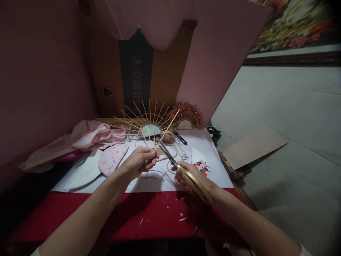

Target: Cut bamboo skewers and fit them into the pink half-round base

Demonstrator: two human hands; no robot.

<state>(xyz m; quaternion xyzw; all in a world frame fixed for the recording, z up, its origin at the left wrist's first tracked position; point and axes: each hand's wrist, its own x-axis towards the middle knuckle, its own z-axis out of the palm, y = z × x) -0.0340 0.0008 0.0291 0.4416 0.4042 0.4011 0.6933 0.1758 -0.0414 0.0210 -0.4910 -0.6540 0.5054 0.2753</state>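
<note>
My left hand (139, 160) pinches the lower end of a thin wooden stick (172, 121), which slants up to the right. Scissors with gold handles (196, 182) are in my right hand (188, 175), fingers wrapped around them. Their blades reach up to the stick just above my left fingertips; whether they touch it, I cannot tell. Behind my hands stands a fan of sticks around a pale green half-round piece (150, 131). Beside it is a second fan-shaped piece (184, 124) with a brown band and red dots.
Pink dotted cloth (97, 136) and a dotted fabric half-round (113, 158) lie left on the white sheet (213, 167). Twine (167, 136), a dark blue cutter (181, 138) and a flowery scrap (200, 165) are behind and right. Paper bits litter the red cloth (151, 217).
</note>
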